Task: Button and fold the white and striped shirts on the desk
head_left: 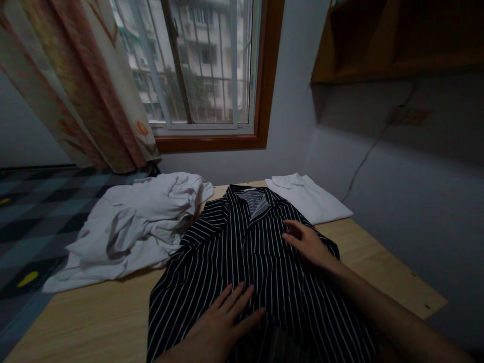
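A black shirt with thin white stripes (234,252) lies spread on the wooden table (94,317), collar toward the window. My left hand (223,322) rests flat on its lower front, fingers stretched out and slightly apart. My right hand (308,242) lies open on the shirt's right chest area, near the pocket, fingers extended toward the left. Neither hand holds anything.
A crumpled pile of white garments (136,222) sits on the table's left side. A folded white shirt (310,196) lies at the far right corner. Behind stand a window (204,65), a patterned curtain (75,85), a wall shelf (397,40), and a checkered bed cover (34,217) at left.
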Demonstrator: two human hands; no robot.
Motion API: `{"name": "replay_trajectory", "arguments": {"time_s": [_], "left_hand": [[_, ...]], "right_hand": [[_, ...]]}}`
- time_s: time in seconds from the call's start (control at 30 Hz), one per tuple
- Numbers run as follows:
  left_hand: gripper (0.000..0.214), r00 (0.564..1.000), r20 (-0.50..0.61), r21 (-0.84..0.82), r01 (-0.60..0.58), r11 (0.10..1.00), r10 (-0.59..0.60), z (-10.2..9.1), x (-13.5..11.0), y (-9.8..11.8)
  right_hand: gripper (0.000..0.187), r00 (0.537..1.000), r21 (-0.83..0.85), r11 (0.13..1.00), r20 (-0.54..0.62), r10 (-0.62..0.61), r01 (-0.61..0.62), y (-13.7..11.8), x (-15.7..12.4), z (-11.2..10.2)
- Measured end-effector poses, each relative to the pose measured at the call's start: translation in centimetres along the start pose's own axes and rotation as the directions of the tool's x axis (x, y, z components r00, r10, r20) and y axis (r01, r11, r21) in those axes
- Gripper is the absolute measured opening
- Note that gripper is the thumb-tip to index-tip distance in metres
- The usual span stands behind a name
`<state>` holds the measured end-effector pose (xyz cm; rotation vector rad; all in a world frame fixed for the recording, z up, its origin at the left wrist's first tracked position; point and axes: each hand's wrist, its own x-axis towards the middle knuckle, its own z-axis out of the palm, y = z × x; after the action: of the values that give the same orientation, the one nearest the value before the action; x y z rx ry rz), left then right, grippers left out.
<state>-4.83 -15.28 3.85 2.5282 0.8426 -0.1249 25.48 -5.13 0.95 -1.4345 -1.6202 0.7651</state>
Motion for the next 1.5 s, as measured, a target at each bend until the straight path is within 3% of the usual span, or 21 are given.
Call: {"name": "replay_trajectory", "arguments": {"time_s": [0.07, 0.13, 0.23, 0.3, 0.37, 0.47, 0.57, 0.63, 0.7, 0.73, 0.8, 0.87, 0.93, 1.03, 1.1, 1.23, 1.37, 1.5], "left_hand": [[0.082, 1.0, 0.018, 0.016, -0.008, 1.0, 0.008, -0.1, -0.1, 0.1], [0.076, 0.999, 0.028, 0.032, -0.026, 0.999, 0.026, -0.3, -0.2, 0.0], [0.07, 0.997, 0.045, 0.051, -0.068, 0.996, 0.065, -1.0, -0.7, -0.1], [0.067, 0.995, 0.051, 0.056, -0.094, 0.994, 0.091, -1.7, -1.0, 0.1], [0.062, 0.994, 0.036, 0.055, -0.108, 0.993, 0.106, -2.5, -1.1, 0.4], [0.051, 0.99, 0.044, 0.017, -0.137, 0.99, 0.136, -3.9, -0.4, 0.6], [0.036, 0.977, 0.074, -0.07, -0.194, 0.978, 0.199, -5.5, 1.9, -0.4], [0.032, 0.982, -0.019, -0.133, -0.19, 0.973, 0.189, -6.7, 4.6, -2.0], [0.03, 0.972, -0.228, -0.206, -0.1, 0.973, 0.051, -7.9, 8.2, -4.4], [0.027, 0.933, -0.354, -0.257, -0.028, 0.966, -0.067, -8.5, 10.1, -5.8], [0.023, 0.765, -0.562, -0.337, 0.134, 0.932, -0.313, -9.4, 13.9, -8.7], [0.022, 0.634, -0.598, -0.395, 0.299, 0.869, -0.49, -9.8, 17.0, -11.5], [0.022, 0.549, -0.585, -0.415, 0.429, 0.802, -0.597, -9.7, 19.1, -13.7], [0.023, 0.476, -0.605, -0.4, 0.512, 0.76, -0.638, -8.9, 20.5, -15.3], [0.021, 0.464, -0.631, -0.371, 0.524, 0.767, -0.622, -8.3, 20.8, -15.6], [0.024, 0.482, -0.689, -0.263, 0.531, 0.806, -0.542, -7.5, 21.3, -15.4], [0.034, 0.516, -0.692, -0.195, 0.539, 0.819, -0.504, -7.3, 21.5, -15.8], [0.035, 0.542, -0.67, -0.146, 0.574, 0.805, -0.508, -7.4, 21.5, -15.9]], "right_hand": [[0.045, 0.977, 0.211, 0.969, -0.14, 0.159, -0.127, 0.8, 4.1, 2.0], [0.046, 0.916, 0.337, 0.921, -0.27, 0.295, -0.197, 1.6, 7.8, 3.9], [0.047, 0.813, 0.366, 0.898, -0.427, 0.395, -0.244, 2.4, 11.9, 6.4], [0.046, 0.785, 0.36, 0.898, -0.467, 0.407, -0.252, 2.6, 13.7, 7.6], [0.047, 0.805, 0.358, 0.904, -0.451, 0.385, -0.232, 2.5, 15.0, 8.4], [0.044, 0.874, 0.339, 0.926, -0.384, 0.299, -0.167, 2.2, 16.1, 8.9], [0.054, 0.959, 0.205, 0.978, -0.282, 0.03, 0.03, 1.9, 16.1, 8.8], [0.066, 0.972, 0.101, 0.982, -0.191, -0.14, 0.161, 2.0, 15.6, 8.8], [0.075, 0.968, 0.038, 0.977, -0.147, -0.203, 0.211, 2.4, 14.8, 9.0], [0.079, 0.965, 0.017, 0.975, -0.151, -0.216, 0.221, 2.6, 14.4, 9.1], [0.082, 0.95, -0.022, 0.97, -0.197, -0.242, 0.243, 3.0, 13.7, 9.4], [0.074, 0.927, -0.054, 0.973, -0.295, -0.23, 0.224, 3.3, 13.3, 9.6], [0.059, 0.896, -0.068, 0.987, -0.414, -0.162, 0.147, 3.4, 13.1, 9.6], [0.038, 0.862, -0.062, 0.998, -0.504, -0.058, 0.031, 3.3, 13.1, 9.4], [0.03, 0.859, -0.07, 0.998, -0.511, -0.031, -0.006, 3.2, 13.0, 9.3], [0.016, 0.877, -0.103, 0.995, -0.477, -0.063, 0.015, 3.2, 12.8, 9.1], [0.017, 0.886, -0.07, 0.995, -0.454, -0.093, 0.068, 2.7, 13.6, 8.8], [0.021, 0.883, -0.018, 0.997, -0.462, -0.079, 0.08, 1.4, 16.1, 9.0]]}}
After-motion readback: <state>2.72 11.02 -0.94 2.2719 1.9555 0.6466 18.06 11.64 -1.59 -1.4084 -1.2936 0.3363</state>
